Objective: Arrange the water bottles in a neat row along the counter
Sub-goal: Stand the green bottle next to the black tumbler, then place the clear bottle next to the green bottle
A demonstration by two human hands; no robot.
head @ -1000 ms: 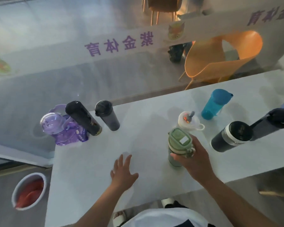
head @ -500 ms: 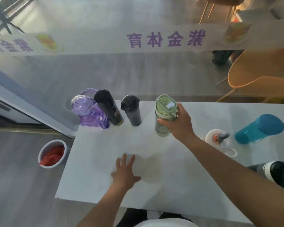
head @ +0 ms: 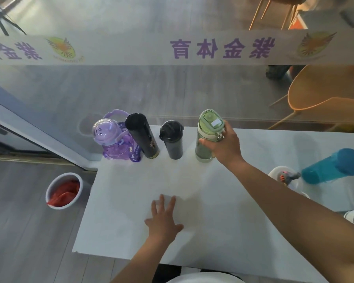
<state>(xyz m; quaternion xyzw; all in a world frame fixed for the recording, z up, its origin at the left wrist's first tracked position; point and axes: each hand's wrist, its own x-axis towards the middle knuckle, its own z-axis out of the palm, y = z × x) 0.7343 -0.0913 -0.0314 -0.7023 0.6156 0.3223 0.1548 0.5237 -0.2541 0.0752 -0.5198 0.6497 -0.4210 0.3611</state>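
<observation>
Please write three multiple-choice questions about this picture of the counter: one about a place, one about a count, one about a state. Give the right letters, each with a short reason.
1. Where does the green bottle stand?
A. right of the short black bottle
B. left of the purple bottle
C. in the bucket on the floor

2. How many bottles stand in the row at the far edge?
A. two
B. four
C. six

3. What is the left hand doing?
A. holding a bottle
B. lying flat on the counter
C. lifting a lid

Answers: 1 A, it is the rightmost in the row. 2 B, purple, tall black, short black, green. 3 B, its fingers are spread on the surface; only the right hand has a grip on a bottle.
</observation>
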